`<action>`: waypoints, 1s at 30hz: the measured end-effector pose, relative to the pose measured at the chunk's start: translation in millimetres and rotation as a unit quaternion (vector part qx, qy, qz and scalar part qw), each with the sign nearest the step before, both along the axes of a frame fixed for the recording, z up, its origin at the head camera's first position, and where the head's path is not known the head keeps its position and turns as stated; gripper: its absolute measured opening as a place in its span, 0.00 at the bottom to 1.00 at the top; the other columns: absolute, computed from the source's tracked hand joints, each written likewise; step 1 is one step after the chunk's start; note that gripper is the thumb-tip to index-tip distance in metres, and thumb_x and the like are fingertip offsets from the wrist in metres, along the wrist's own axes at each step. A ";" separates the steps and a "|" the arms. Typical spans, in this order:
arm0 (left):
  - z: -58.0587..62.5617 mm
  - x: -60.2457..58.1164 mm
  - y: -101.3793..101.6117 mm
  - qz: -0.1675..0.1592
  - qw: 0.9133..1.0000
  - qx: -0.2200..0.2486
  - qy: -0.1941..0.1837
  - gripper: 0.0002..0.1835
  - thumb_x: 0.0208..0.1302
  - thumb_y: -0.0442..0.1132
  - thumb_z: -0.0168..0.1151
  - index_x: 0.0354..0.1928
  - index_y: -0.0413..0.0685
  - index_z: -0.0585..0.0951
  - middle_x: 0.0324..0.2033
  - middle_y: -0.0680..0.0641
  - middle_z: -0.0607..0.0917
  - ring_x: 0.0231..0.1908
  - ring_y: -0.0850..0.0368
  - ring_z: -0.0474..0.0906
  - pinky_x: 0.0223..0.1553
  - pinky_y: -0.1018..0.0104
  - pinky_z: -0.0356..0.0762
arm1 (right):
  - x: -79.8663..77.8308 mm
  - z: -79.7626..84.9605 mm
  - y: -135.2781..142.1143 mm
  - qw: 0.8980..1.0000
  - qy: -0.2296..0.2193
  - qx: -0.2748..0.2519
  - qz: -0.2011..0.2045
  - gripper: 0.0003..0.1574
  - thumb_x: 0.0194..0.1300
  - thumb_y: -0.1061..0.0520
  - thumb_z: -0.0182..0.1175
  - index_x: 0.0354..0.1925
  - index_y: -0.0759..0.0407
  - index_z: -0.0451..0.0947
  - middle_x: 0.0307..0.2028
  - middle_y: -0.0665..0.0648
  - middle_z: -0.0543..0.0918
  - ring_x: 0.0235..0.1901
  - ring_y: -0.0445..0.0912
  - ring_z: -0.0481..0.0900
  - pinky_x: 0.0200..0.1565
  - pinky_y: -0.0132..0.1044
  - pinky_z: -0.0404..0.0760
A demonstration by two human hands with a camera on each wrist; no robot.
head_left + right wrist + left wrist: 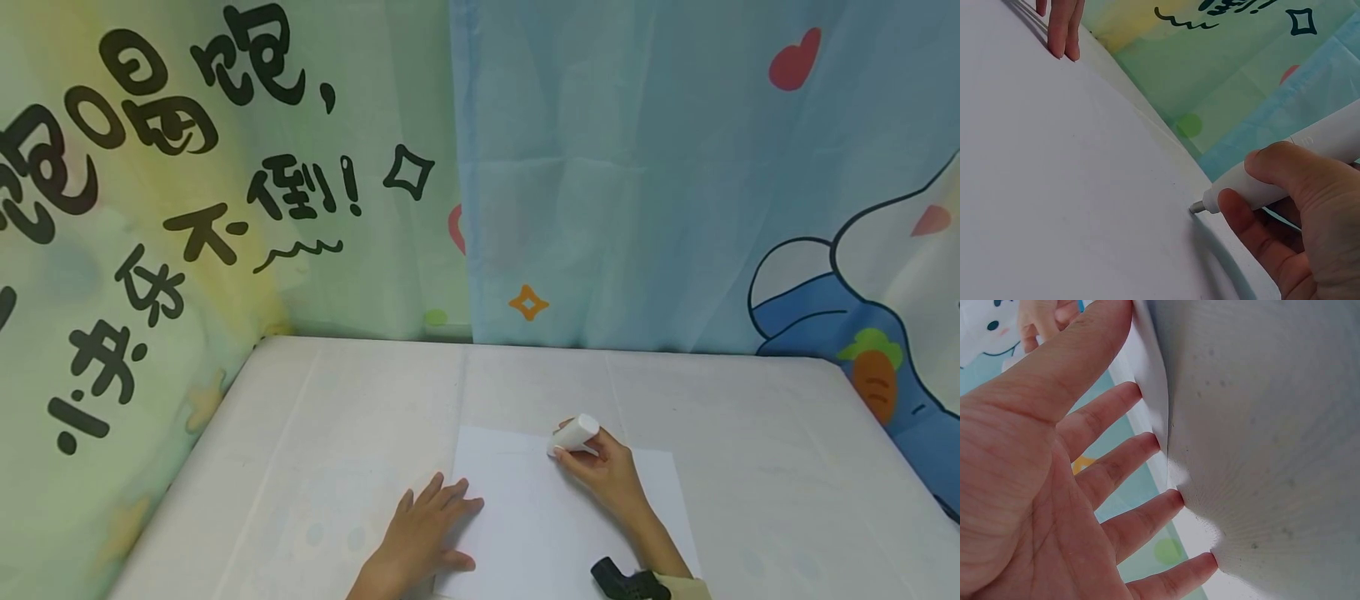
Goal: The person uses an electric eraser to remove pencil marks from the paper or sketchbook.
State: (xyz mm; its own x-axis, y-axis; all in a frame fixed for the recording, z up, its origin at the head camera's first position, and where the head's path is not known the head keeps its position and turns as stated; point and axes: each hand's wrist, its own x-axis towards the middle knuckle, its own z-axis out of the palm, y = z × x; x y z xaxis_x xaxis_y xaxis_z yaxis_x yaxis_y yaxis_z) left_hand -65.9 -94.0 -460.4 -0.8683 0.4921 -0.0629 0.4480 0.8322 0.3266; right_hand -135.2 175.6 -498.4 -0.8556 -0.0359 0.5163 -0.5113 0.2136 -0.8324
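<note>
A white sheet of paper (pixel 540 517) lies on the white-covered table. My right hand (pixel 609 477) grips a thick white pen-shaped tool (pixel 579 430) over the far part of the sheet. In the right wrist view the tool's short grey metal tip (pixel 1197 207) points down at the paper near its edge; whether it touches I cannot tell. The thumb and fingers wrap the tool close to the tip. My left hand (pixel 423 533) rests with spread fingers across the sheet's left edge, and its fingertips (pixel 1172 499) press on the surface in the left wrist view.
The white table cover (pixel 360 408) stretches around the sheet to the table's far edge. Behind it hang a green printed cloth (pixel 375 275) and a blue one (pixel 637 208). A black wrist strap (pixel 630 581) sits at my right cuff.
</note>
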 end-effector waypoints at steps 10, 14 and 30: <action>2.5 0.6 0.7 0.001 1.000 -0.006 -0.006 0.38 0.46 0.55 0.73 0.63 0.57 0.75 0.66 0.47 0.73 0.68 0.39 0.63 0.58 0.33 0.67 | 0.3 -0.5 0.3 1.000 0.001 -0.004 0.001 0.27 0.45 0.81 0.68 0.47 0.76 0.76 0.41 0.68 0.83 0.42 0.27 0.79 0.37 0.23 0.81; 2.4 0.6 0.3 -0.003 1.000 -0.006 -0.003 0.38 0.47 0.55 0.72 0.63 0.57 0.75 0.66 0.47 0.73 0.68 0.38 0.64 0.58 0.33 0.67 | -0.2 -0.6 0.1 1.000 0.003 -0.001 0.003 0.27 0.45 0.81 0.67 0.47 0.77 0.76 0.40 0.74 0.81 0.42 0.27 0.79 0.37 0.23 0.81; 1.3 0.4 -0.3 -0.005 1.000 -0.001 0.001 0.38 0.46 0.55 0.73 0.63 0.56 0.75 0.66 0.47 0.73 0.67 0.38 0.64 0.57 0.33 0.68 | 0.0 0.4 -0.2 1.000 0.006 -0.003 0.007 0.27 0.45 0.81 0.67 0.46 0.76 0.76 0.41 0.64 0.84 0.42 0.27 0.79 0.38 0.23 0.81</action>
